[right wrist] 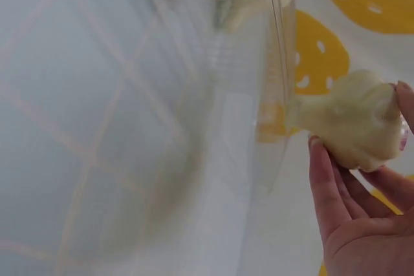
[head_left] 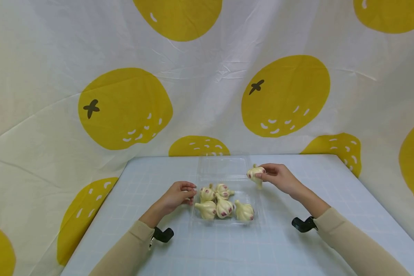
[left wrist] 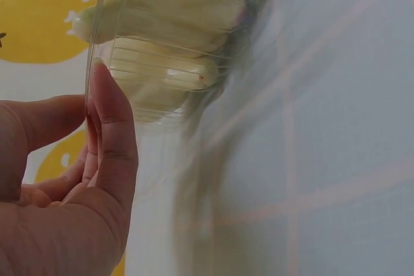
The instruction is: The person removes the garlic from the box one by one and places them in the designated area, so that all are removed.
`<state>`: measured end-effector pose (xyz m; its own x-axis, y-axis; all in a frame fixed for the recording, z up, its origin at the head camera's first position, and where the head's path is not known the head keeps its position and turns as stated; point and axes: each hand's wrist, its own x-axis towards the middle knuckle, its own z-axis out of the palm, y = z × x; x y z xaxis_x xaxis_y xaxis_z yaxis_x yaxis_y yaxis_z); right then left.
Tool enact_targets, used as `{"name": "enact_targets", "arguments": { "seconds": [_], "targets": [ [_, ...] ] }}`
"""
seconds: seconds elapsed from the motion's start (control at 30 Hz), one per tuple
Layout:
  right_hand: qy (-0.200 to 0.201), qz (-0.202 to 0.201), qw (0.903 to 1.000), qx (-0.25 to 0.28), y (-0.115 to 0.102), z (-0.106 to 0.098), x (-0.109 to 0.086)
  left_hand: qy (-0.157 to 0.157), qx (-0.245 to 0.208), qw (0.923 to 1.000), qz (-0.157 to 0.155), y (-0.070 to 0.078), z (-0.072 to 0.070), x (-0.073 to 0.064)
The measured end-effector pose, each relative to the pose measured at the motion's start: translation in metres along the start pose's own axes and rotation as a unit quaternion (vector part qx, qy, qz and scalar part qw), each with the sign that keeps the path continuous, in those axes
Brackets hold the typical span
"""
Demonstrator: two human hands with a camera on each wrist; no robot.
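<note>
left hand (head_left: 179, 195), at the box's (head_left: 245, 193) nine o'clock, pinches its rim (left wrist: 96, 33), clear only in the left wrist view; right hand (head_left: 277, 178), at two o'clock, grips garlic (head_left: 255, 173).

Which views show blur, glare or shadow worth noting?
Head: mostly clear, with pale sheen on creases in the backdrop; left wrist: garlic bulbs look soft through the clear container, and a blurry shadow falls on the table; right wrist: dim and hazy, table lines smeared, a broad soft shadow, the held bulb slightly soft.
</note>
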<state>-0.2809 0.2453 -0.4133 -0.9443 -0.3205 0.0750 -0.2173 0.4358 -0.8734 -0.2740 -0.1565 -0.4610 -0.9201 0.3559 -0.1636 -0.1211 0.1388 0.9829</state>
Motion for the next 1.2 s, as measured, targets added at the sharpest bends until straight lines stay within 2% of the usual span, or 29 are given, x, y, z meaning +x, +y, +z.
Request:
{"name": "enact_targets", "arguments": {
  "seconds": [0.33, 0.73, 1.2],
  "targets": [
    [0.035, 0.033, 0.9988, -0.009, 0.017, -0.012, 0.006, -0.006, -0.002, 1.0, 0.001, -0.001, 0.0, -0.001],
    [0.094, 0.108, 0.9894, -0.024, 0.046, -0.019, 0.035, -0.004, 0.0, 1.0, -0.004, -0.002, -0.001, 0.0],
    [0.139, 0.138, 0.9787, -0.062, 0.072, -0.017, 0.055, -0.004, -0.008, 0.9999, -0.009, -0.003, -0.002, -0.002]
  ]
}}
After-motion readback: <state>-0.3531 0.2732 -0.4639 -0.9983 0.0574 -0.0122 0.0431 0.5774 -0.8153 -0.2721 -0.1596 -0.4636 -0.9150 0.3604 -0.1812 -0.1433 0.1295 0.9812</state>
